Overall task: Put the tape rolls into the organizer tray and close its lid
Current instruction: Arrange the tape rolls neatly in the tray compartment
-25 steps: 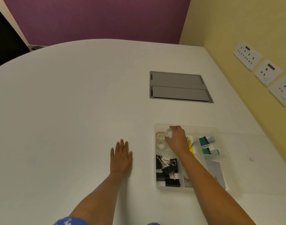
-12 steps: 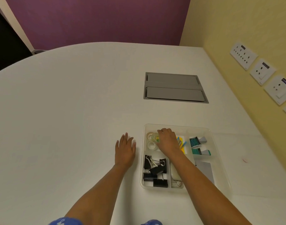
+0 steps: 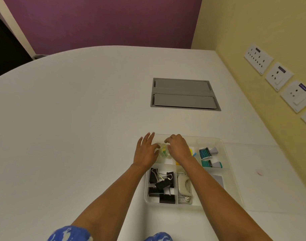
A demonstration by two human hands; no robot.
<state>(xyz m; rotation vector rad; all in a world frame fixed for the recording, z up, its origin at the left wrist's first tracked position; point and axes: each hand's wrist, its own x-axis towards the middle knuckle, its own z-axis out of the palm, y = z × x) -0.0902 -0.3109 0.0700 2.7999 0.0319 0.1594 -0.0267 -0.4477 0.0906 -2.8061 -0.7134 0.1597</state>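
Note:
A clear organizer tray (image 3: 222, 146) lies on the white table (image 3: 79, 127) at the near right. In its far-left compartment sit small clear tape rolls (image 3: 163, 151), partly hidden between my hands. My right hand (image 3: 179, 148) curls over them from the right, fingertips on a roll. From the left, my left hand (image 3: 145, 151) rests at that corner of the tray with its fingers spread and the thumb against the rolls. The transparent lid (image 3: 263, 188) lies open flat on the table to the right of the tray.
Other compartments hold black binder clips (image 3: 161, 186), a beige metal tool (image 3: 183, 186), two teal boxes (image 3: 207, 153), yellow sticky flags (image 3: 190, 151) and a grey card (image 3: 219, 180). A grey hatch (image 3: 183, 94) is set into the table beyond. Wall sockets (image 3: 279, 75) line the yellow wall.
My left hand has slid right from the bare table to the tray's far-left corner. My right hand has lowered a tape roll into that compartment beside the others.

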